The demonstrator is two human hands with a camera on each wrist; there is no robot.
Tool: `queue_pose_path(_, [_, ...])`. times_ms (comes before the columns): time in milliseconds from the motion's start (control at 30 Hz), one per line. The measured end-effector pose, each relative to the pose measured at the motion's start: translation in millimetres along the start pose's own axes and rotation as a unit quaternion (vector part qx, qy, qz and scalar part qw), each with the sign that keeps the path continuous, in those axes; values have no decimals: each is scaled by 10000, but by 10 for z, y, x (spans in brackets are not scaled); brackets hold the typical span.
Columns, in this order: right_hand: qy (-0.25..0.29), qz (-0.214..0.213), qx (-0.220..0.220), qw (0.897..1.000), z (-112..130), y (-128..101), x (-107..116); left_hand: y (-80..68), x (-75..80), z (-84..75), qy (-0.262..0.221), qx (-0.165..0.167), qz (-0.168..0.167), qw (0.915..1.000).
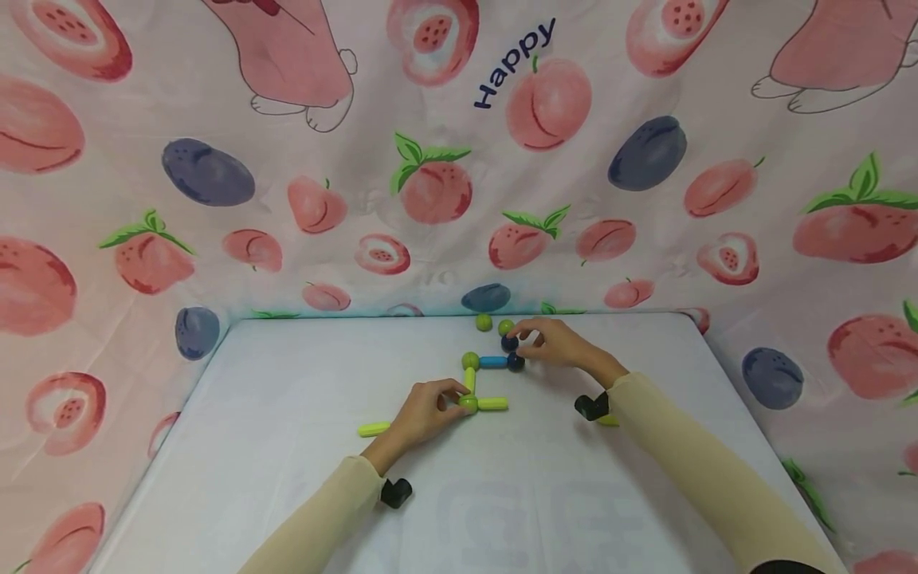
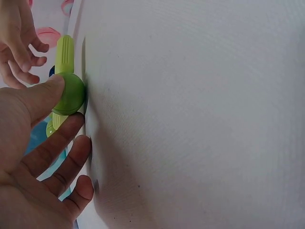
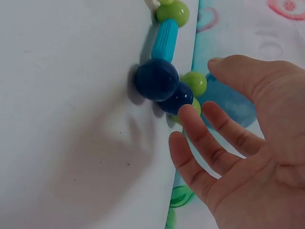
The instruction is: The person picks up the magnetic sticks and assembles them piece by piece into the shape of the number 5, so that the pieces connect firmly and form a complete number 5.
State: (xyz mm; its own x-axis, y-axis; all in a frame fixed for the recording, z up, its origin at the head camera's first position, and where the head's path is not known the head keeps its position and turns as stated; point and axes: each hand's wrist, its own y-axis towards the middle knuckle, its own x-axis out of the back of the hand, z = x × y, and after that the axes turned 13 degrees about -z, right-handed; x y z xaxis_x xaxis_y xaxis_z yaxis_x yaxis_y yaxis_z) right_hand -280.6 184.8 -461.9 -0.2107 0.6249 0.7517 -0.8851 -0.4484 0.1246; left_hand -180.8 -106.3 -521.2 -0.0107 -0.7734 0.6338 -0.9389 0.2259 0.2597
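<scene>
We find the far dark blue ball (image 1: 509, 344) on the tabletop (image 1: 287, 375), just left of the fingertips of the right hand (image 1: 558, 343), the nearer of the two; that grip is spread, and we cannot tell whether a fingertip touches the ball; the blue rod (image 1: 493, 362) has its long axis running left to right, ending at the near dark blue ball (image 1: 515, 363), with the far one just beyond; we see the left hand (image 1: 425, 413) pinching the lower green ball (image 1: 469, 405), where two yellow-green rods (image 1: 492, 404) meet.
</scene>
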Motion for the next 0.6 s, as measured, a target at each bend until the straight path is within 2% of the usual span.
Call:
queue_pose_path(300, [-17, 232, -522, 9984, -93, 151, -47, -8, -2, 5, 35, -50, 13, 10000])
queue_pose_path(600, [123, 410, -589, 9973, -170, 244, -107, 6, -2, 19, 43, -42, 16, 10000])
